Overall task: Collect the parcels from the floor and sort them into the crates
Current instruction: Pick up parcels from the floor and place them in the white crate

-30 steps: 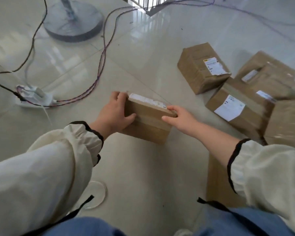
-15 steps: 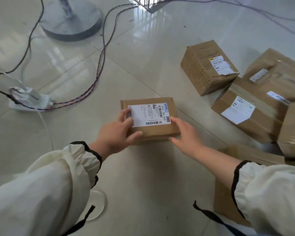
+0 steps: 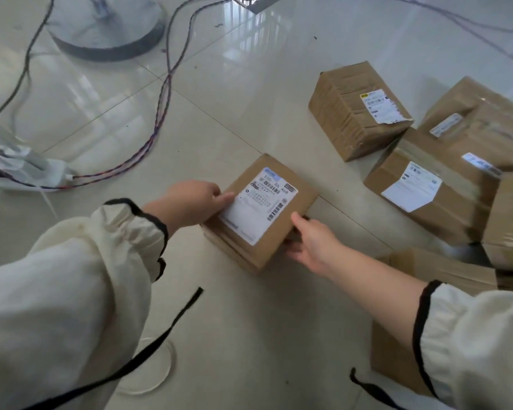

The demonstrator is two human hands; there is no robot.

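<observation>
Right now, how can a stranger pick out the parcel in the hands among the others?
From the round grey base at top left, look down and right toward the heap of brown parcels. Left of that heap, one small parcel is apart, gripped by the left hand and right hand. Only it has hands on it.

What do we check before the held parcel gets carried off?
1. Two-handed hold: ok. The left hand grips the left edge of the held parcel, and the right hand grips its near right edge.
2. Label facing up: ok. Its text is too blurred to read.
3. Parcel lifted off the floor: cannot tell.
4. Cables apart from the parcel: ok. They lie off to the left.
5. Target crate located: cannot tell. No crate is in view.
</observation>
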